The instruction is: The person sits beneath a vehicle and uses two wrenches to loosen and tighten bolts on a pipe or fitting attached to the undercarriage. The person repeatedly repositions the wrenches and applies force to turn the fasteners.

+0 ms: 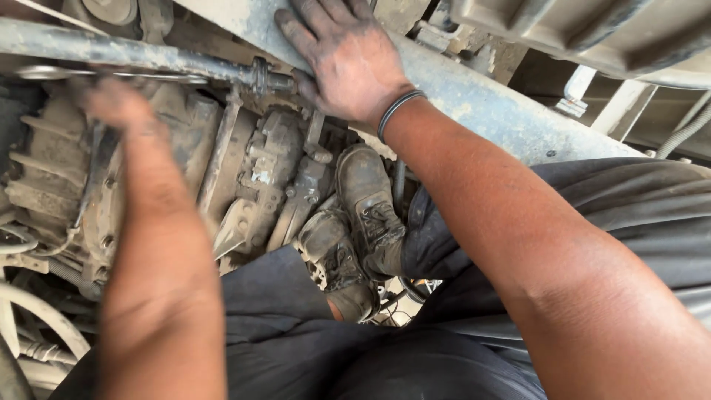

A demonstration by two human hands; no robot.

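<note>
Right hand: your right hand (348, 59) lies flat on the grey frame rail (474, 96), palm down, fingers spread and dark with grease; its grip is open and has hold of nothing, only pressing on the rail.
Thumb side: your thumb reaches down to the end of the dirty steel rod (148, 55), touching or just beside its collar (259, 74).
Wrist: a dark band (396, 111) sits around your right wrist.
Left hand: your left hand (118, 107) is blurred, raised over the grimy gearbox housing (67, 192); it seems loosely closed near a thin bright bar (111, 74), but you cannot tell whether its grip holds that bar.
Rod: it runs from the left edge across the top of the view, above the housing, and ends under your right hand.
Housing: caked in brown dirt, ribbed on the left, with brackets and bolts (285, 178) towards the middle.
Boots: your two worn, laced boots (363, 222) stand close together below the brackets, just beside the rail.
Legs: dark trousers (296, 326) fill the lower view.
Hoses: pale hoses (37, 326) curve at the lower left.
</note>
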